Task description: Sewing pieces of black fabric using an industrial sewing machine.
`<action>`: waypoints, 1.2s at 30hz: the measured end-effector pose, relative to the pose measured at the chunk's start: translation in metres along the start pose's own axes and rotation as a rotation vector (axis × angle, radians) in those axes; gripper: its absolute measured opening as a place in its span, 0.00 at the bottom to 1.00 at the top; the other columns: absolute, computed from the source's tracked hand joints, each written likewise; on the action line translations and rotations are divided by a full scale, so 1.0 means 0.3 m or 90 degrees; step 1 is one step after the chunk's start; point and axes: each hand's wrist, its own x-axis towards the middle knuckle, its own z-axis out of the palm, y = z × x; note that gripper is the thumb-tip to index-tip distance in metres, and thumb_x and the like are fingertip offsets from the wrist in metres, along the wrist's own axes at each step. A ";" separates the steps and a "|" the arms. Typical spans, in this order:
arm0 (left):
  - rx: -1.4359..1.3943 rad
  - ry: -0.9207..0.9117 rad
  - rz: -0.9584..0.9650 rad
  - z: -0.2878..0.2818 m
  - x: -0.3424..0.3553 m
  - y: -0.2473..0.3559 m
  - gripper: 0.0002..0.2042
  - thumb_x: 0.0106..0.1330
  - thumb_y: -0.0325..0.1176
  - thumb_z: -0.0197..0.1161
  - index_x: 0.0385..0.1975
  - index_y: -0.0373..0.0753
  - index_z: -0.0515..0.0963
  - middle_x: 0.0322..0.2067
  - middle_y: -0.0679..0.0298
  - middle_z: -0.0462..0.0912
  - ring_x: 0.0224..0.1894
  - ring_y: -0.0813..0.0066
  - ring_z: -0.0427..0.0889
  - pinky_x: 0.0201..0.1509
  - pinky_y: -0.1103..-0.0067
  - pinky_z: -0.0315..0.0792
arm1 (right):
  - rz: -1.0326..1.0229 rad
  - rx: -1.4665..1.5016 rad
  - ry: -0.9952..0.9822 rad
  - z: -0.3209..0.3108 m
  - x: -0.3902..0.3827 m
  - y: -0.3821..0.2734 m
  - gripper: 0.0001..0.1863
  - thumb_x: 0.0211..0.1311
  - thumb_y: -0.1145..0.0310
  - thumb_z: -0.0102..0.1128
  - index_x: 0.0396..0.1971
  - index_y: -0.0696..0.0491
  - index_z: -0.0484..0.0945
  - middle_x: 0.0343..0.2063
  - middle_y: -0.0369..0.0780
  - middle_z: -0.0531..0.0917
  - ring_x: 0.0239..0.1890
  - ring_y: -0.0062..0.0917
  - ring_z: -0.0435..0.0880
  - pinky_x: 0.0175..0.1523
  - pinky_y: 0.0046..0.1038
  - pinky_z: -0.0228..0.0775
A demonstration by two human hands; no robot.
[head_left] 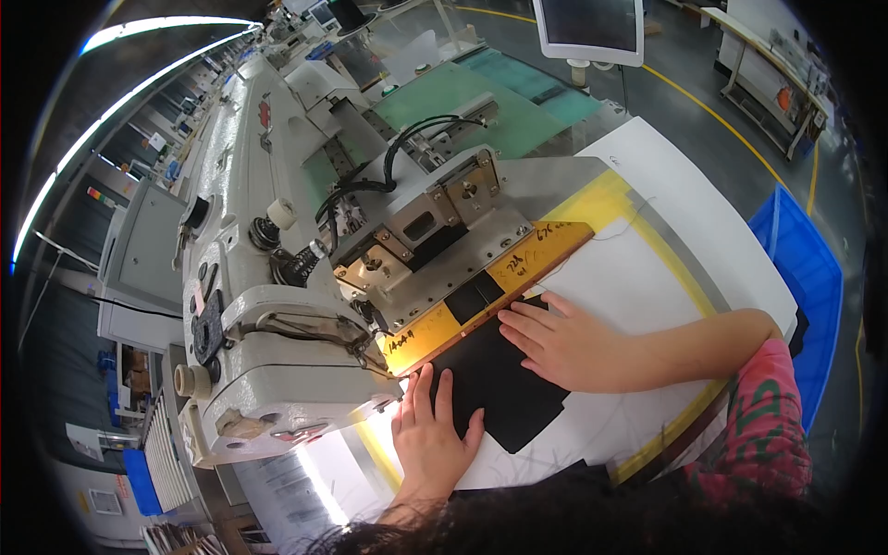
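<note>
A piece of black fabric (504,398) lies on the white work surface (606,296), its far edge against a yellow clamp plate (518,268) with handwriting on it. My left hand (433,435) rests on the fabric's left side, fingers stretched toward the plate, near the needle area of a large white sewing machine (287,370). My right hand (564,342) lies flat over the fabric's right side, fingertips close to the plate's edge. Both hands have their fingers apart and press from above. Whether the fabric's far edge lies under the plate is hard to see.
Yellow tape (689,268) borders the work surface. The machine's metal clamp carriage (435,231) with black cables stands beyond the plate. A blue bin (819,277) is at the right, with a monitor (592,28) at the far side. Dark fabric (578,474) lies at the near edge.
</note>
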 end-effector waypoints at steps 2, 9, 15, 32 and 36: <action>0.001 -0.010 0.000 -0.003 0.001 0.003 0.33 0.52 0.46 0.65 0.59 0.41 0.67 0.61 0.56 0.65 0.60 0.54 0.67 0.60 0.63 0.61 | -0.005 -0.016 -0.046 -0.016 -0.009 0.000 0.24 0.64 0.59 0.52 0.52 0.62 0.73 0.58 0.44 0.71 0.64 0.33 0.66 0.65 0.40 0.53; 0.012 -0.038 -0.012 -0.010 0.005 0.006 0.31 0.55 0.48 0.64 0.58 0.40 0.69 0.61 0.56 0.66 0.62 0.56 0.66 0.60 0.64 0.61 | -0.018 -0.045 -0.009 -0.013 -0.010 -0.004 0.26 0.66 0.57 0.49 0.54 0.62 0.72 0.58 0.47 0.71 0.64 0.35 0.65 0.66 0.42 0.52; -0.002 -0.038 -0.010 -0.006 0.004 0.005 0.31 0.55 0.47 0.63 0.58 0.40 0.69 0.61 0.55 0.65 0.63 0.54 0.65 0.61 0.63 0.61 | -0.075 -0.055 0.009 0.020 0.016 -0.032 0.26 0.67 0.57 0.45 0.54 0.63 0.71 0.58 0.48 0.71 0.63 0.38 0.66 0.67 0.40 0.53; 0.013 -0.028 -0.008 -0.005 0.001 0.008 0.30 0.57 0.48 0.62 0.57 0.39 0.70 0.61 0.53 0.66 0.62 0.53 0.65 0.61 0.63 0.61 | -0.060 0.002 0.012 0.063 0.051 -0.044 0.30 0.65 0.53 0.49 0.56 0.66 0.68 0.56 0.51 0.71 0.62 0.38 0.67 0.69 0.35 0.51; -0.001 -0.001 0.000 0.011 -0.003 0.002 0.31 0.56 0.47 0.62 0.59 0.38 0.68 0.62 0.52 0.65 0.63 0.53 0.65 0.61 0.64 0.61 | -0.049 0.061 0.014 0.070 0.053 -0.050 0.30 0.64 0.55 0.52 0.56 0.66 0.67 0.58 0.52 0.69 0.63 0.39 0.66 0.69 0.37 0.52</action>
